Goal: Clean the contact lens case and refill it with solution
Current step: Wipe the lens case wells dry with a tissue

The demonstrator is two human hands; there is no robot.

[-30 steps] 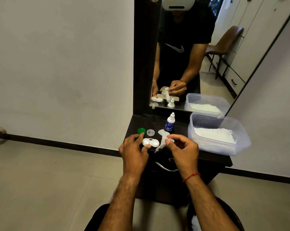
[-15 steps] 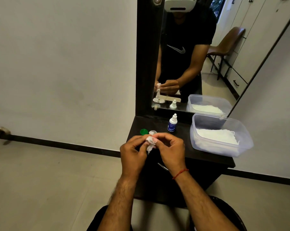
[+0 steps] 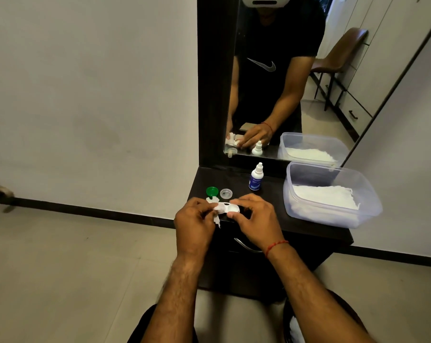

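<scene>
A second before, the left hand (image 3: pixel 194 220) had steadied the lens case (image 3: pixel 231 208) while the right hand (image 3: pixel 255 219) held the tissue (image 3: pixel 217 209). Now the roles were swapped: the left grip was closed on the crumpled tissue, pressing it at the case's left well, and the right grip pinched the case's right end between thumb and fingertips. The case, white and uncapped, sat low at the front edge of the dark tabletop (image 3: pixel 271 206), its left half hidden by tissue and fingers. Just behind it lay a green cap (image 3: pixel 212 191) and a clear cap (image 3: pixel 226 193) side by side. The solution bottle (image 3: pixel 255 179) stood upright further back, near the mirror (image 3: pixel 271 95). A plastic tub (image 3: pixel 333 216) of folded tissues (image 3: pixel 325 196) sat well to the right.
</scene>
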